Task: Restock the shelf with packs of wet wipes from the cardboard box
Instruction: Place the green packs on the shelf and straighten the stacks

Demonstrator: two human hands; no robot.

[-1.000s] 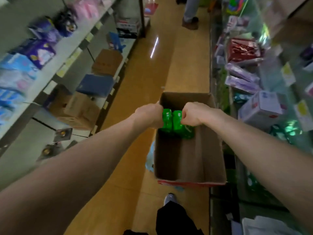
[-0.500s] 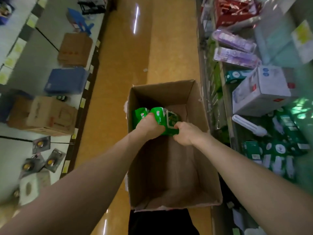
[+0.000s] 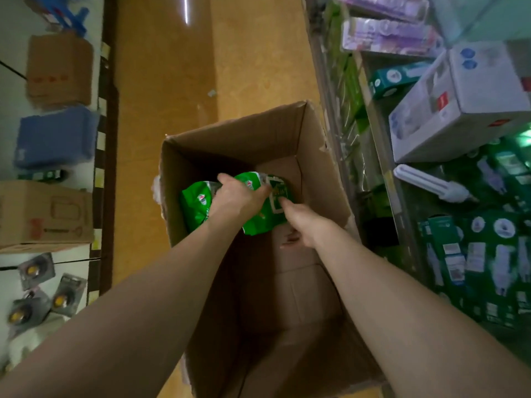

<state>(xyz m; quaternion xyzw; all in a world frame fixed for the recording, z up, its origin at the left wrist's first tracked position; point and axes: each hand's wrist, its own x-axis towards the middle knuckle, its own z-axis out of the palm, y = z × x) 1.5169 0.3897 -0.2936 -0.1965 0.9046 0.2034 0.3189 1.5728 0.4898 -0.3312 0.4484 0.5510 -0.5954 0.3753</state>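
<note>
Shelving hems the aisle on both sides. The left shelf (image 3: 8,116) carries a brown carton (image 3: 59,68), a blue pack (image 3: 56,136), a second carton (image 3: 43,214) and some blister-carded items (image 3: 37,267). The right shelf (image 3: 382,156) holds purple packs (image 3: 388,35), white boxes (image 3: 459,104), a loose white tube bulb (image 3: 431,183) and green bulb boxes (image 3: 474,254).

The open cardboard box (image 3: 316,156) stands on the orange floor (image 3: 166,81), its right wall just beside the right shelf's front edge. Bare floor runs between its left wall and the left shelf's dark base strip.

Two green packs of wet wipes (image 3: 198,208) are inside the box near its far left corner. The left hand (image 3: 238,196) reaches in from above, fingers curled over them in a grip. The right hand (image 3: 301,222) touches the right pack with a fingertip (image 3: 283,201); whether it grasps the pack cannot be told. The box floor towards the person shows only bare cardboard, and the tall walls rise around both forearms.
</note>
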